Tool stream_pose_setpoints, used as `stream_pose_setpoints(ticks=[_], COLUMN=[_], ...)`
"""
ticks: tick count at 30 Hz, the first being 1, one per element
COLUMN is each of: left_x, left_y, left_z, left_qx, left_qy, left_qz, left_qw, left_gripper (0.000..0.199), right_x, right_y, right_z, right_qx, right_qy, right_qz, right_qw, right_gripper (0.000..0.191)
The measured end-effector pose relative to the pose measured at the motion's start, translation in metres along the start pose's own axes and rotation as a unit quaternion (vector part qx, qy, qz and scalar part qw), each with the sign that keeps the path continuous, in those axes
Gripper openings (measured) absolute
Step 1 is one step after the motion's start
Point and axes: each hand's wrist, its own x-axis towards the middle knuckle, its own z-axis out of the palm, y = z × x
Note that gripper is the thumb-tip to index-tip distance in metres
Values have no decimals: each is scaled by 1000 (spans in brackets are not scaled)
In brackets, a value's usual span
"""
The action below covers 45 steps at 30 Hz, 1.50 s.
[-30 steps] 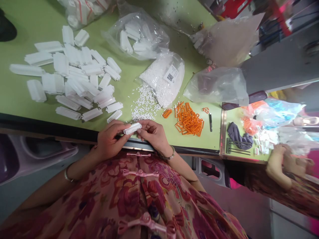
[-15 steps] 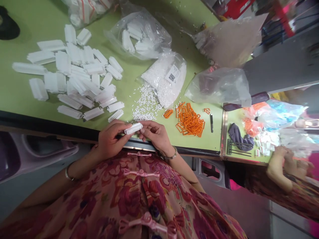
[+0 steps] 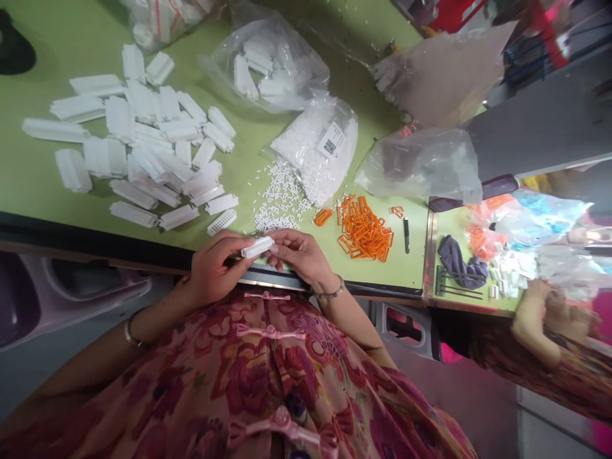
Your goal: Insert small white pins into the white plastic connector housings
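Note:
A white ridged plastic piece (image 3: 257,247) is held over the table's front edge. My left hand (image 3: 216,264) is closed round its left end. At its right end my right hand (image 3: 300,256) pinches with thumb and finger; whether a small part sits between them is hidden. Just beyond lies a heap of tiny white pegs (image 3: 282,197), spilling from a clear bag with a label (image 3: 318,150). Many like white pieces (image 3: 160,140) are piled at the left. Orange rectangular frames (image 3: 366,229) lie heaped to the right of my right hand.
More clear bags (image 3: 268,64) stand at the back, one empty-looking bag (image 3: 421,166) at the right. A black-handled tool (image 3: 406,234) lies beside the orange frames. Another person's hands (image 3: 549,306) are at the far right, near a grey cloth (image 3: 461,264). Purple chair (image 3: 71,293) at left.
The white piece has turned slightly in my fingers and shifted a little to the right. My grip on it is otherwise the same.

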Motion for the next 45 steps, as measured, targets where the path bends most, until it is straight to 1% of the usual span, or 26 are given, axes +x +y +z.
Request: stream_pose_setpoints(ticks=[1,2,3,4,5,6,7,8,11,14,17,18,19,21,24,26,28,32,34,36,38,40,42,45], left_x=[0,0,0,0,0,0,0,1,1,1,0,0,1,1,1,2,2,2,2,1,1,0,0,0], left_y=[0,0,0,-1,-1,-1,-1,-1,-1,-2,-2,-1,-1,0,1,1,0,-1,-1,-1,-2,-2,-2,-2], left_z=[0,0,1,1,1,1,1,2,3,4,4,4,4,3,3,3,3,1,2,3,4,4,3,3], left_qx=[-7,-14,-20,-25,-31,-37,-44,-50,-64,-69,-71,-68,-64,-51,-35,-27,-15,12,8,-5,-9,-1,11,21], left_qy=[7,18,29,39,46,50,49,48,47,50,51,48,45,37,34,38,36,14,17,20,10,-8,-21,-18], left_qz=[-13,-30,-45,-59,-68,-72,-71,-69,-69,-70,-77,-79,-79,-67,-36,-14,-2,-8,-3,2,-4,-15,-15,23], left_qw=[1000,999,998,997,996,996,995,995,994,994,993,993,994,996,998,999,999,1000,1000,1000,1000,1000,1000,999], left_gripper=[12,13,14,15,15,16,17,17,16,15,15,15,15,14,13,13,12,11,11,11,13,14,14,14], right_x=[-3,-6,-10,-15,-20,-24,-27,-29,-28,-20,-15,-14,-14,-15,-17,-16,-14,-13,-15,-17,-18,-20,-21,-23], right_y=[-5,-10,-14,-16,-17,-17,-14,-11,1,7,5,4,3,0,-4,-6,-7,-8,-11,-15,-19,-21,-22,-20], right_z=[-10,-20,-31,-40,-47,-52,-54,-53,-40,-30,-29,-29,-28,-24,-11,0,7,15,17,18,20,22,25,28], right_qx=[-30,-68,-120,-185,-254,-316,-367,-407,-484,-541,-582,-584,-577,-536,-457,-428,-422,-440,-449,-469,-497,-523,-547,-571], right_qy=[-11,0,50,124,186,210,215,204,161,136,115,111,107,98,93,91,86,86,85,83,82,84,89,102], right_qz=[0,-14,-47,-86,-117,-125,-130,-135,-175,-213,-212,-212,-217,-238,-283,-303,-306,-298,-297,-277,-244,-218,-209,-208], right_qw=[999,998,990,971,942,917,896,880,842,802,776,775,780,804,838,847,849,843,839,834,829,820,806,787], right_gripper=[53,54,50,41,32,28,26,23,14,15,19,20,19,16,13,13,13,14,15,15,14,13,13,16])
